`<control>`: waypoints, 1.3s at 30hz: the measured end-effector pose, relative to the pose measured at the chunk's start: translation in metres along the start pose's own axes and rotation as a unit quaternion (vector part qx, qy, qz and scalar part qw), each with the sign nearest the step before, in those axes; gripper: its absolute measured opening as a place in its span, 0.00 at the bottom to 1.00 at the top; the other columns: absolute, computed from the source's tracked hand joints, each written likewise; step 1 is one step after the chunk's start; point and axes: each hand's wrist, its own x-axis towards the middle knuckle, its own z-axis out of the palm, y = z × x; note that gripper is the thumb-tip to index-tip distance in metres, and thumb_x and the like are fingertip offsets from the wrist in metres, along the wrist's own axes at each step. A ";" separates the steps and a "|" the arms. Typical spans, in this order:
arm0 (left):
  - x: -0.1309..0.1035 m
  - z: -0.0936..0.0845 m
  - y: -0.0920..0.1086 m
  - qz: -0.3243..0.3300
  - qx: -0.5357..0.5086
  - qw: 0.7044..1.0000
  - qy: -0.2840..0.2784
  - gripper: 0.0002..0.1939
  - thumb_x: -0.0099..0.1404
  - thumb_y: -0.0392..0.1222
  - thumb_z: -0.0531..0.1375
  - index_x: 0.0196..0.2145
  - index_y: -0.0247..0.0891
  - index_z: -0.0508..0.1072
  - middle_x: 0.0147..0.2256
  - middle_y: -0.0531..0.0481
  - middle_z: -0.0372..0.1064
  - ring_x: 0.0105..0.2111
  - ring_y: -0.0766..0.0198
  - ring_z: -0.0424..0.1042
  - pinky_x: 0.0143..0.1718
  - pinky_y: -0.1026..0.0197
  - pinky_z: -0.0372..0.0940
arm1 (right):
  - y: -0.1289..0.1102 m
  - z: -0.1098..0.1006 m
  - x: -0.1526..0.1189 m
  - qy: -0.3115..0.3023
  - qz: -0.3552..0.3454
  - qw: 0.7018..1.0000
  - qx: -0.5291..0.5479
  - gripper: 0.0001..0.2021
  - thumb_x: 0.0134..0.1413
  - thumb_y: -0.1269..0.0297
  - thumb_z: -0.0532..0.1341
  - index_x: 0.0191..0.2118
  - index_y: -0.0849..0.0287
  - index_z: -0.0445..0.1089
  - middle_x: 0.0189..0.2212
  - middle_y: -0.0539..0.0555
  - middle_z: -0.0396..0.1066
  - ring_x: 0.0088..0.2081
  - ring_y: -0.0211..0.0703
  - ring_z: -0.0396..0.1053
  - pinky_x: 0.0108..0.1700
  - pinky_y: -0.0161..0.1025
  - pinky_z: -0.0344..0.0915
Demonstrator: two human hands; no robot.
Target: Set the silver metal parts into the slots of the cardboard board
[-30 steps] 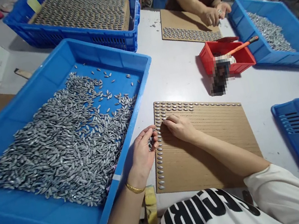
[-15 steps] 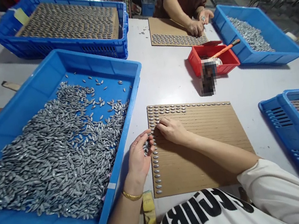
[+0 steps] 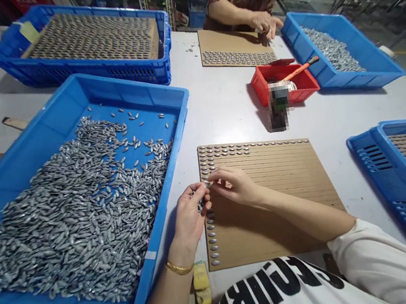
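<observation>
My left hand [image 3: 188,214] is cupped closed around several small silver, pointed-oval metal pieces [image 3: 199,203], over the left edge of a grooved cardboard sheet [image 3: 276,217]. One such piece [image 3: 207,185] sits at its thumb and fingertips. There the pinched fingers of my right hand [image 3: 234,185] meet it, above the cardboard. Rows of the same pieces [image 3: 239,150] line the sheet's top edge, and a column [image 3: 213,241] runs down its left edge. Beside my left hand, a blue tray [image 3: 138,87] holds a large heap of loose pieces [image 3: 70,221].
Behind stands a blue crate [image 3: 142,68] with a filled board. Across the table, a co-worker's hands [image 3: 265,25] work above another cardboard sheet [image 3: 223,39]. A red box [image 3: 303,88] and a blue tray [image 3: 362,79] are nearby. Another blue crate [image 3: 383,184] stands right.
My right hand has moved from the cardboard's left rows to my left hand's fingertips, where a piece now shows. The co-worker's hands have shifted. The view has tilted slightly.
</observation>
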 end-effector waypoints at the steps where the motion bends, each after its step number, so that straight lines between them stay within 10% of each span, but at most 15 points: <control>1: 0.000 0.000 -0.001 0.002 0.001 1.000 -0.004 0.11 0.53 0.40 0.68 0.32 0.36 0.72 0.27 0.53 0.67 0.25 0.73 0.64 0.22 0.72 0.57 | -0.004 0.000 0.001 0.002 -0.005 1.000 0.014 0.07 0.61 0.69 0.55 0.43 0.56 0.68 0.35 0.53 0.70 0.34 0.37 0.67 0.34 0.33 0.64; 20: -0.002 0.004 -0.001 0.007 0.015 1.000 0.019 0.11 0.50 0.38 0.68 0.34 0.34 0.76 0.26 0.52 0.69 0.26 0.71 0.65 0.25 0.69 0.58 | -0.024 -0.006 0.004 -0.090 -0.050 0.957 -0.271 0.13 0.62 0.70 0.52 0.50 0.58 0.66 0.34 0.55 0.66 0.36 0.43 0.61 0.32 0.35 0.58; 39: -0.001 0.001 0.006 0.030 -0.046 0.998 0.028 0.12 0.54 0.41 0.67 0.34 0.34 0.72 0.26 0.52 0.66 0.23 0.73 0.63 0.18 0.72 0.53 | 0.015 -0.017 -0.030 0.029 0.130 0.991 -0.005 0.05 0.58 0.69 0.57 0.35 0.58 0.71 0.29 0.51 0.70 0.30 0.37 0.66 0.32 0.34 0.62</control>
